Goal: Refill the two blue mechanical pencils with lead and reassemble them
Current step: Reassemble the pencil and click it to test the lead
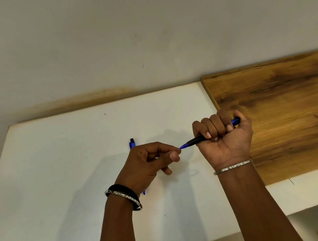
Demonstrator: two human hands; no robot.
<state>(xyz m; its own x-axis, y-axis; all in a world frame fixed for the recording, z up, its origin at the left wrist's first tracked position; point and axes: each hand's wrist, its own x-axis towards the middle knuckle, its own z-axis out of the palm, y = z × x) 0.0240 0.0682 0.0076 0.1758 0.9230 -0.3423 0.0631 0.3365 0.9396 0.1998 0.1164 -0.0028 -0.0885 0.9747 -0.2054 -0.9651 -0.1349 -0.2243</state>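
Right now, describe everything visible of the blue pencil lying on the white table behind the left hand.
The second blue mechanical pencil lies flat on the white table, running roughly toward and away from the person. Its far end shows a blue plastic-looking barrel with a black cap. The left hand and wrist hide the middle, without visibly touching it; a thin blue tip shows near the wrist. Only the table visibly touches it.

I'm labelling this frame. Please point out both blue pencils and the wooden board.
held pencil (195,140): head view, black grip section.
lying pencil (132,143): head view, top end.
wooden board (288,104): head view, bare surface.
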